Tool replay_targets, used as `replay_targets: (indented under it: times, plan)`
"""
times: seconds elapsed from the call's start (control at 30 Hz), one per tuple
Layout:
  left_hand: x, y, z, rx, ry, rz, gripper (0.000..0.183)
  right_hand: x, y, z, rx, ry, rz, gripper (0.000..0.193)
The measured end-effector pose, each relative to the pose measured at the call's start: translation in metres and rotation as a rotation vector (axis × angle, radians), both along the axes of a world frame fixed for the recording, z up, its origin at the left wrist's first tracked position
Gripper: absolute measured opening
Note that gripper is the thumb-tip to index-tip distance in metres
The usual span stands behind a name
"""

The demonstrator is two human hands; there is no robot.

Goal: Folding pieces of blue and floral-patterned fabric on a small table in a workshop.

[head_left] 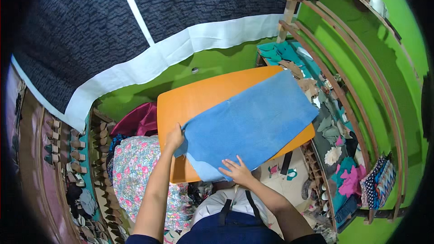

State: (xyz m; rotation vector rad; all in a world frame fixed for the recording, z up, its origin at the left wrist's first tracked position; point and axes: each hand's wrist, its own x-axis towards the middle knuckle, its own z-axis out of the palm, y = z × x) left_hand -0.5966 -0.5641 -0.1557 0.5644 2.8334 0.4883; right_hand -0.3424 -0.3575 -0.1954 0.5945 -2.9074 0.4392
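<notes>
A blue piece of fabric [253,117] lies slantwise over an orange tabletop [203,95], overhanging its near edge. The fabric's lower left corner shows a paler blue side. At its left edge my left hand [174,139] is closed on the fabric, some fingers hidden by it. My right hand [237,171] rests on the near edge of the fabric, its fingers spread and holding nothing.
Flowered cloth [135,165] and maroon satin [138,119] are heaped left of the tabletop. Shoe lasts [77,156] fill racks at the far left. A bench of fabric scraps [332,129] runs along the right, below wooden rails [357,95]. Dark curtains [203,0] hang behind.
</notes>
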Motion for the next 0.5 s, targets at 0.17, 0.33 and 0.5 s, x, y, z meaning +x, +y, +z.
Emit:
replay_targets:
  times: [0.17,0.33,0.5]
  plan:
    - [0.003,-0.06,-0.001,-0.064,-0.1,0.235,0.032,-0.007,-0.042,0.009,0.036,0.001,0.057,0.049]
    - [0.031,-0.075,0.004,-0.022,-0.04,0.297,0.033,-0.016,-0.031,-0.017,-0.002,0.103,0.219,0.048]
    - [0.056,-0.084,0.021,-0.062,-0.067,0.364,0.03,-0.016,-0.027,0.003,0.043,-0.039,0.363,0.05]
